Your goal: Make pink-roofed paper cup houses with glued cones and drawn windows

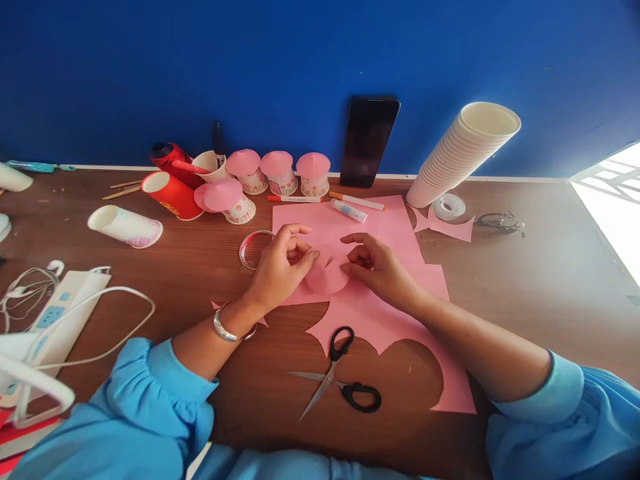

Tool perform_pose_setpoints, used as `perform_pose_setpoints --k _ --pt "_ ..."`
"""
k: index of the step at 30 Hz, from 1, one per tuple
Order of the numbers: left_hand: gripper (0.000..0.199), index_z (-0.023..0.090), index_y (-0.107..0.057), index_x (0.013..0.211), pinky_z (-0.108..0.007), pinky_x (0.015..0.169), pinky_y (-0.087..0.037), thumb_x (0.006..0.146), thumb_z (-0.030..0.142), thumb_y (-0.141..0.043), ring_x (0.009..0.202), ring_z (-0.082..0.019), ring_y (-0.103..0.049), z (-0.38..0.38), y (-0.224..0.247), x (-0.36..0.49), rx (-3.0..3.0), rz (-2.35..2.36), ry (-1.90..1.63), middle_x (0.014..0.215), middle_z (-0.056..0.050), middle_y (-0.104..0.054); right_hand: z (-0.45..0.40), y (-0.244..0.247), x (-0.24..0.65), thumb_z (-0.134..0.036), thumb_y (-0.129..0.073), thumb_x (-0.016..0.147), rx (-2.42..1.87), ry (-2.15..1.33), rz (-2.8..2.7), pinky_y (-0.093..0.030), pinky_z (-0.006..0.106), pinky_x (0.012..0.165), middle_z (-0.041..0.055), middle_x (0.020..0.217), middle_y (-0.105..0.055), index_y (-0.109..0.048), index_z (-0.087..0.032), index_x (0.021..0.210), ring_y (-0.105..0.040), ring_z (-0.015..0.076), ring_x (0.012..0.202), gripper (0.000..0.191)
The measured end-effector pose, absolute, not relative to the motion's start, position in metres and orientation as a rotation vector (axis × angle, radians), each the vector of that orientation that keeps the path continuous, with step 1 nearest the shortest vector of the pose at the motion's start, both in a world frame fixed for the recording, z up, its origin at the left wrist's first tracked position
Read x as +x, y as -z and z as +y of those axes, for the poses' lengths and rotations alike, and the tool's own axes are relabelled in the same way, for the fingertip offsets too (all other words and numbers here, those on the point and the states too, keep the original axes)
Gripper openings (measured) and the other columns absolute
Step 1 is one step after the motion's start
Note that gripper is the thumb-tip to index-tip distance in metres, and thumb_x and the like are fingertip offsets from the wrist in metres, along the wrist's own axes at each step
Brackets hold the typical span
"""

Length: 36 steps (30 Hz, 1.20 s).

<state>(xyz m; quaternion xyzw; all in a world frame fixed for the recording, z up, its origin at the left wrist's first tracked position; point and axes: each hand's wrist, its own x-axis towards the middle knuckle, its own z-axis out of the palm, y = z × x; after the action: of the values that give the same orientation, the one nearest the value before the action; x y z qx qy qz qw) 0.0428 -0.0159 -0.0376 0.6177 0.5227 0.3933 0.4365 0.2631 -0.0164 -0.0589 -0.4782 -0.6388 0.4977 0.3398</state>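
Between my hands is a round pink paper disc [327,280] with a slit near its middle, held above larger pink sheets. My left hand [287,260] pinches the disc's left edge with thumb and fingers. On the right edge, my right hand [370,263] grips the same disc, thumb against the fingers. Under and behind them lies a pink paper sheet [400,233]. A second sheet [390,317] with curved cut-outs extends toward me. Scissors [327,379] with black handles rest spread open on the table in front of my hands.
Several decorated paper cups with pink cone tops [313,167] stand along the blue wall. A glue stick [349,211] and markers [295,199] lie behind my hands. At the right, a tall cup stack [463,153] leans near a phone [370,143]. A power strip [60,327] lies left.
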Motion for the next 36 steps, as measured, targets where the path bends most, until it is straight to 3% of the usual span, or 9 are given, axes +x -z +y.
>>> perform_pose_setpoints --k 6,9,11,14,19,23,27,31,36 --pt "0.038 0.022 -0.055 0.125 -0.032 0.072 -0.053 0.090 0.025 -0.069 0.077 -0.019 -0.070 -0.014 0.050 0.037 1.943 1.400 -0.878 0.089 -0.003 -0.074 -0.017 0.070 0.257 -0.017 -0.062 0.084 -1.416 -0.931 -1.938 -0.044 0.027 0.063 -0.0002 0.082 -0.070 -0.063 -0.023 0.120 -0.062 0.0155 0.069 0.037" --pt "0.037 0.021 -0.059 0.126 -0.040 0.086 -0.055 0.091 0.022 -0.068 0.099 -0.026 -0.070 -0.016 0.052 0.036 2.304 1.409 -0.942 0.113 -0.012 -0.072 -0.018 0.074 0.255 -0.014 -0.060 0.088 -1.400 -0.759 -2.060 -0.046 0.028 0.066 0.0029 0.088 -0.073 -0.066 -0.022 0.117 -0.065 0.0164 0.074 0.031" --pt "0.027 0.023 -0.066 0.118 -0.045 0.095 -0.053 0.092 0.019 -0.066 0.109 -0.029 -0.066 -0.020 0.051 0.037 2.573 1.303 -0.972 0.119 -0.013 -0.071 -0.018 0.074 0.255 -0.013 -0.059 0.090 -1.360 -0.703 -2.106 -0.048 0.028 0.068 0.0049 0.093 -0.074 -0.067 -0.020 0.116 -0.065 0.0163 0.075 0.029" --pt "0.017 0.023 -0.072 0.101 -0.045 0.091 -0.054 0.095 0.014 -0.059 0.104 -0.028 -0.067 -0.025 0.050 0.039 2.770 1.074 -0.848 0.112 -0.011 -0.074 -0.017 0.070 0.261 -0.012 -0.055 0.094 -1.315 -0.592 -2.163 -0.051 0.030 0.070 0.0085 0.103 -0.073 -0.070 -0.018 0.112 -0.067 0.0174 0.079 0.025" --pt "0.022 0.021 -0.076 0.093 -0.042 0.083 -0.056 0.098 0.016 -0.054 0.092 -0.026 -0.069 -0.026 0.054 0.040 2.681 1.032 -0.667 0.097 -0.010 -0.077 0.000 0.051 0.277 -0.017 -0.054 0.099 -1.349 -0.211 -2.209 -0.055 0.041 0.079 0.0145 0.118 -0.069 -0.068 -0.018 0.119 -0.064 0.0299 0.109 0.025" --pt "0.023 0.022 -0.076 0.094 -0.040 0.082 -0.055 0.098 0.015 -0.054 0.092 -0.024 -0.070 -0.022 0.056 0.039 2.692 1.008 -0.605 0.096 -0.009 -0.078 0.035 0.047 0.279 -0.026 -0.062 0.098 -1.471 0.036 -2.300 -0.052 0.046 0.085 0.0161 0.115 -0.069 -0.066 -0.017 0.124 -0.058 0.0339 0.107 0.029" --pt "0.020 0.023 -0.075 0.096 -0.039 0.081 -0.054 0.098 0.017 -0.056 0.093 -0.024 -0.070 -0.021 0.058 0.039 2.720 0.985 -0.598 0.100 -0.008 -0.078 0.062 0.055 0.273 -0.022 -0.059 0.098 -1.567 -0.048 -2.392 -0.050 0.045 0.087 0.0173 0.110 -0.070 -0.070 -0.015 0.117 -0.059 0.0339 0.105 0.023" --pt "0.018 0.023 -0.071 0.108 -0.038 0.087 -0.056 0.098 0.016 -0.058 0.096 -0.023 -0.070 -0.023 0.056 0.037 2.672 1.043 -0.852 0.107 -0.008 -0.076 0.052 0.051 0.272 -0.019 -0.053 0.100 -1.491 -0.237 -2.231 -0.052 0.042 0.086 0.0158 0.110 -0.070 -0.072 -0.014 0.117 -0.064 0.0295 0.101 0.026" --pt "0.051 0.024 -0.058 0.137 -0.045 0.098 -0.055 0.089 0.027 -0.075 0.116 -0.030 -0.065 -0.022 0.047 0.034 2.380 1.226 -1.284 0.128 -0.014 -0.065 0.011 0.038 0.281 -0.033 -0.062 0.096 -1.172 -1.018 -1.831 -0.050 0.031 0.066 0.0054 0.094 -0.070 -0.074 -0.018 0.105 -0.062 0.0157 0.075 0.021"
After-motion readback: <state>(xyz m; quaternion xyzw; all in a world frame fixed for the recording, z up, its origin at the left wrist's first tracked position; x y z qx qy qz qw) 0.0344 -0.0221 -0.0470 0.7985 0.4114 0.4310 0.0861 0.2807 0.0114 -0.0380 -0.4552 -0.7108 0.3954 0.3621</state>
